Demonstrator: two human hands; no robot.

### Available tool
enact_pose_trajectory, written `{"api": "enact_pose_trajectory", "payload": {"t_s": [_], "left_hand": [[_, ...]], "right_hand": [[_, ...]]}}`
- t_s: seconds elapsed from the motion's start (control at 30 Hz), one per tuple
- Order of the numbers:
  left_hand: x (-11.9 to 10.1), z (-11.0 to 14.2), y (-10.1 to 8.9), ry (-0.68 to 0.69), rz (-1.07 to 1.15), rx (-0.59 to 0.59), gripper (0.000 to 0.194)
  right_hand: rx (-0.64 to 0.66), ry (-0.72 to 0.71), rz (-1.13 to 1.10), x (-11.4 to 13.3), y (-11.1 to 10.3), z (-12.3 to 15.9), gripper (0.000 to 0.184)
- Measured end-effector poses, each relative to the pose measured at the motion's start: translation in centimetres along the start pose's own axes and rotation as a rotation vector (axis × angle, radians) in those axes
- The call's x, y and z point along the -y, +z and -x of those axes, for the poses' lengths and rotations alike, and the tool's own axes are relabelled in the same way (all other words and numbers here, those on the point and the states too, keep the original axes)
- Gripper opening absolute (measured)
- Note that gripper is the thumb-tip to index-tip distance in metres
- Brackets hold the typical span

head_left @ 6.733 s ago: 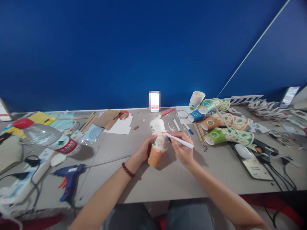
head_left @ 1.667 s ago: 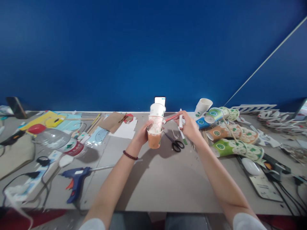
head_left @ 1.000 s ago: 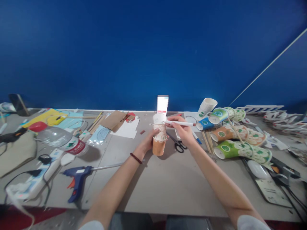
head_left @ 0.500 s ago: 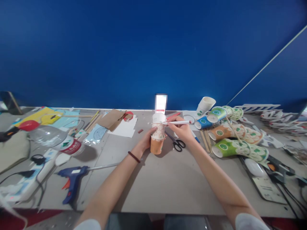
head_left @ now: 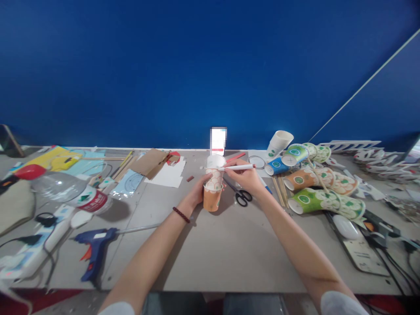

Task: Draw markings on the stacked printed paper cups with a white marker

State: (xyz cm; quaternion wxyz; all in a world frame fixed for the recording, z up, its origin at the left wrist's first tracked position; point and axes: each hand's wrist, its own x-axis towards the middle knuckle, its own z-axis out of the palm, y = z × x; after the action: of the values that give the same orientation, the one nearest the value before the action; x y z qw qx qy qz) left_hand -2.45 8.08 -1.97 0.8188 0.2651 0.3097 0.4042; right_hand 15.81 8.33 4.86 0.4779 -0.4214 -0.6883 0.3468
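Note:
My left hand [head_left: 198, 189] wraps round a column of joined paper cups [head_left: 213, 197], orange at the bottom and white with orange scale-like curves higher up. Between the fingers of my right hand [head_left: 246, 178] is a white marker pen [head_left: 241, 167] with a red end, its tip close to the upper cup's right side. Whether the tip touches the cup I cannot tell. Black-handled scissors [head_left: 242, 197] lie just right of the cups. A red pen-like stick [head_left: 235, 158] rests behind my right hand.
At right are decorated cup columns [head_left: 300, 203], stacked white cups [head_left: 278, 144] and wooden sticks [head_left: 280, 192]. A glue gun [head_left: 95, 249], a plastic bottle [head_left: 70, 188], a power strip [head_left: 39, 245] and cardboard [head_left: 149, 162] lie left. A lit phone [head_left: 218, 141] stands against the blue wall.
The view has shifted slightly, so most things sit a little further left. My right hand and the marker have moved slightly along the upper cup; both grips stay the same.

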Motion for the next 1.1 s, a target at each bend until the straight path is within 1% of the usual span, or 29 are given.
{"api": "enact_pose_trajectory", "payload": {"t_s": [0.33,0.47,0.57,0.77,0.97,1.1], "left_hand": [[0.08,-0.18,-0.19,0.018,0.004,-0.006,0.048],[0.07,-0.12,-0.18,0.022,-0.015,0.004,0.049],[0.05,-0.06,-0.1,0.029,-0.036,0.016,0.05],[0.03,-0.03,-0.07,0.016,-0.018,0.012,0.05],[-0.06,0.17,-0.01,-0.002,-0.024,0.041,0.05],[-0.07,0.2,0.1,-0.003,-0.024,0.042,0.051]], "right_hand": [[-0.009,-0.025,0.012,-0.22,0.0,0.12,0.008],[0.003,-0.029,0.013,-0.2,0.02,0.1,0.005],[-0.005,-0.025,0.006,-0.21,0.12,0.1,0.007],[-0.011,-0.022,0.009,-0.4,0.13,0.08,0.007],[-0.021,-0.009,-0.035,-0.21,0.09,0.08,0.007],[-0.012,-0.012,0.004,-0.12,0.01,0.09,0.007]]}}
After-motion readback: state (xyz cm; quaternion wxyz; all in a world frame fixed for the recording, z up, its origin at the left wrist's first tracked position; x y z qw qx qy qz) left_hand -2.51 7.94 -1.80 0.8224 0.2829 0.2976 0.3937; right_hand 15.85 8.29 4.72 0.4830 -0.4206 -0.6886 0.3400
